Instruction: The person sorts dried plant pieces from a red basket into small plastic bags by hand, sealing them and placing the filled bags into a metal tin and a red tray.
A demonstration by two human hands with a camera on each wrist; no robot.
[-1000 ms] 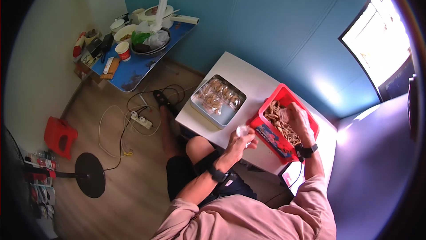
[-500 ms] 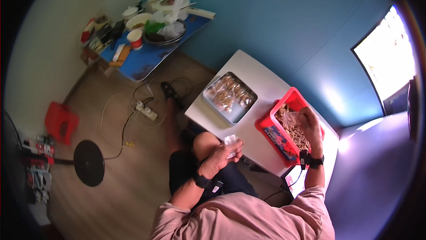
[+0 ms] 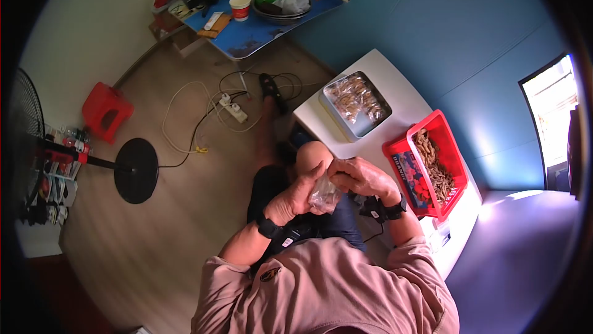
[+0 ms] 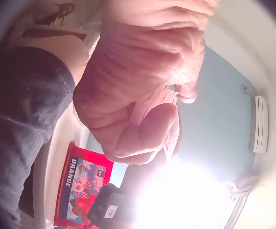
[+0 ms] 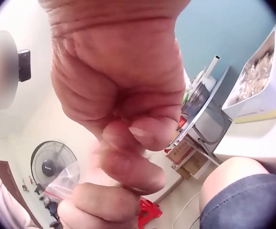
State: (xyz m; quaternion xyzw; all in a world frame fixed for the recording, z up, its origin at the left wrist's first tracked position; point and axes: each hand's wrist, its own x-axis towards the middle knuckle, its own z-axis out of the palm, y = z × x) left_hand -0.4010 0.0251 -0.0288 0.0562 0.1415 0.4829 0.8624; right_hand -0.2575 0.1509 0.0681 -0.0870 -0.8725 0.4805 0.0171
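Note:
A small clear plastic bag point(image 3: 324, 197) is held over the lap in the head view. My left hand point(image 3: 295, 201) grips its side, with the thumb pressed along it. At the bag's upper end, the curled fingers of my right hand point(image 3: 367, 179) pinch it; whether they also hold anything else is hidden. The right wrist view shows part of the bag point(image 5: 64, 182) with a red line across it, beside my right hand point(image 5: 123, 109). In the left wrist view my left hand point(image 4: 143, 90) hides most of the bag.
On the white table point(image 3: 395, 71), a metal tin point(image 3: 340, 120) holds several filled clear bags, and a red basket point(image 3: 454, 142) holds brown dried pieces point(image 3: 435, 173). Farther off are a blue table point(image 3: 250, 41) with dishes, a red stool point(image 3: 106, 110), a fan base point(image 3: 136, 170) and floor cables.
My right hand has come out of the red basket and across to the bag in my left hand. The head view has shifted, with the table now higher and farther right in it.

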